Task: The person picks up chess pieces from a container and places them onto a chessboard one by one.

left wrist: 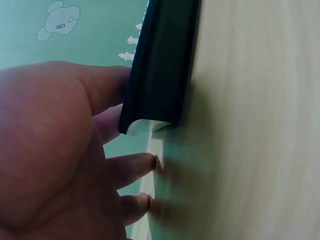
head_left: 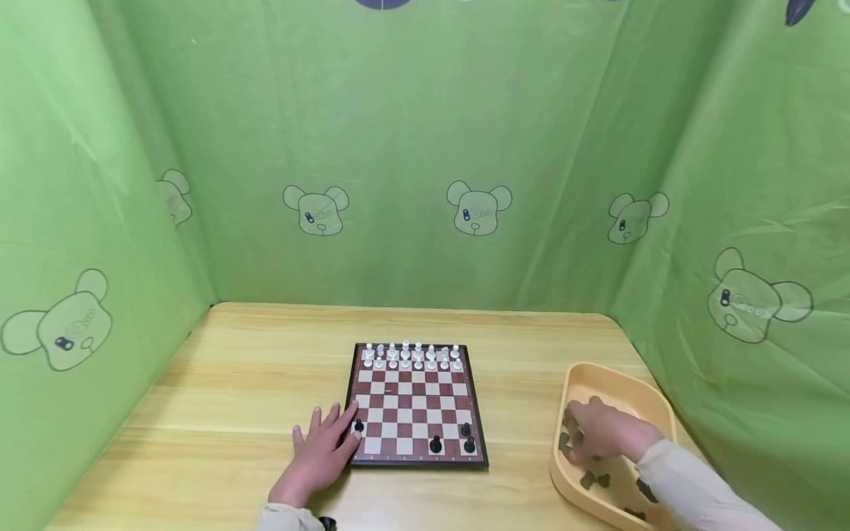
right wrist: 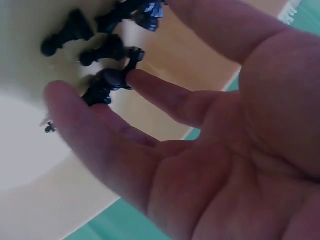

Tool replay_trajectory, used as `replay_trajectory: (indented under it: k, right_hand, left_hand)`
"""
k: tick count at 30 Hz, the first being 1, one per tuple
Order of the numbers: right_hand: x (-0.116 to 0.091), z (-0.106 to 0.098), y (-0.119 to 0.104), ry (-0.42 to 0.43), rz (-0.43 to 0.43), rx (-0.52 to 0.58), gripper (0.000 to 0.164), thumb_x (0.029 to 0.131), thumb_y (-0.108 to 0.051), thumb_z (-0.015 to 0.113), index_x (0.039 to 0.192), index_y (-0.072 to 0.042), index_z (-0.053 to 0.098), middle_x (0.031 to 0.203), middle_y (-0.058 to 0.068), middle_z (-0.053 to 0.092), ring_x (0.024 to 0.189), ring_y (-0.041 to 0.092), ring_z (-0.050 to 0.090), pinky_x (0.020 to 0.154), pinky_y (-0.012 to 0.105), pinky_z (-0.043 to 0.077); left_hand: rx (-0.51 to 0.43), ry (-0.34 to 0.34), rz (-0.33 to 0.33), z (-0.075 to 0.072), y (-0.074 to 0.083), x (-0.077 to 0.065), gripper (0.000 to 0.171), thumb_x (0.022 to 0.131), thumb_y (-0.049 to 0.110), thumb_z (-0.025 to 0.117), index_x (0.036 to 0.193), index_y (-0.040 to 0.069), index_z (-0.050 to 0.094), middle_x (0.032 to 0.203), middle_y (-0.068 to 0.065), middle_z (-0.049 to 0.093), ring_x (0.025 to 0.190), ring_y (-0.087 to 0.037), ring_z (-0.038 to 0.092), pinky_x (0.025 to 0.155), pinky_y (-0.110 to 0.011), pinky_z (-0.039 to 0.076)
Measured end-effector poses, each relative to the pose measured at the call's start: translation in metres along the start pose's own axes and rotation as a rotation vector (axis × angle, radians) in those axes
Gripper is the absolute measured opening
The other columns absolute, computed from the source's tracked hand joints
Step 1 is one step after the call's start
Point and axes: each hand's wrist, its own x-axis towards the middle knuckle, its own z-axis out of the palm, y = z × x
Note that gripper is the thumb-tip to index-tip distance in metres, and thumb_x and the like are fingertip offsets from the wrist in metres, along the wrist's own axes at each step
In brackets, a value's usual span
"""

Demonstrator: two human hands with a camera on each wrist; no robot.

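A red-and-white chessboard (head_left: 405, 446) lies on the table. My left hand (head_left: 322, 453) rests at its left edge, fingers spread, with thumb and index finger on the board either side of a black pawn (head_left: 359, 425). In the left wrist view the board's dark side (left wrist: 160, 65) lies by the thumb. My right hand (head_left: 600, 428) reaches into the orange tray (head_left: 617, 387), and its fingertips are right at some loose black chess pieces (right wrist: 112, 77). The thumb stands apart from the fingers there.
White chess pieces (head_left: 405, 354) stand in two rows along the board's far side. Three black pieces, one of them a piece (head_left: 435, 444) by the near edge, stand at the near right. Green cloth walls (head_left: 398, 258) enclose the wooden table (head_left: 265, 354).
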Motion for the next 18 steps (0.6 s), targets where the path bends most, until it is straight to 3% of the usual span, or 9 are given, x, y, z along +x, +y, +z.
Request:
replay_trajectory:
  k: [4,8,13,18]
  right_hand:
    - [0.007,0.003,0.008,0.056,-0.04,-0.016,0.027,0.078,-0.003,0.078,0.093,-0.012,0.057,0.089,0.011,0.052,0.075,0.021,0.053,0.062,0.036,0.048]
    - [0.013,0.006,0.019,0.111,-0.11,-0.044,0.029,0.076,0.005,0.072,0.091,-0.015,0.059,0.084,0.005,0.056,0.073,0.017,0.053,0.062,0.033,0.048]
    - [0.017,0.008,0.027,0.161,-0.199,-0.091,0.032,0.074,0.005,0.076,0.09,-0.018,0.06,0.082,-0.003,0.058,0.074,0.012,0.053,0.066,0.031,0.05]
    - [0.019,0.01,0.03,0.163,-0.188,-0.077,0.026,0.077,0.001,0.077,0.088,-0.02,0.065,0.082,-0.005,0.059,0.076,0.012,0.052,0.069,0.032,0.05]
  left_hand:
    - [0.007,0.003,0.002,0.0,-0.001,0.0,0.055,0.105,0.037,0.056,0.156,0.016,0.048,0.161,-0.029,0.034,0.151,-0.059,0.01,0.112,-0.079,-0.011]
    - [0.022,-0.025,-0.012,-0.004,0.004,-0.001,0.054,0.106,0.037,0.055,0.156,0.017,0.048,0.162,-0.029,0.033,0.151,-0.059,0.009,0.112,-0.08,-0.009]
    - [0.012,-0.022,-0.021,-0.002,0.001,0.001,0.055,0.106,0.037,0.055,0.157,0.018,0.046,0.163,-0.028,0.032,0.152,-0.057,0.007,0.114,-0.078,-0.011]
    - [0.01,-0.016,-0.009,-0.002,0.003,-0.001,0.055,0.106,0.036,0.056,0.156,0.017,0.047,0.162,-0.029,0.033,0.152,-0.058,0.008,0.113,-0.078,-0.011]
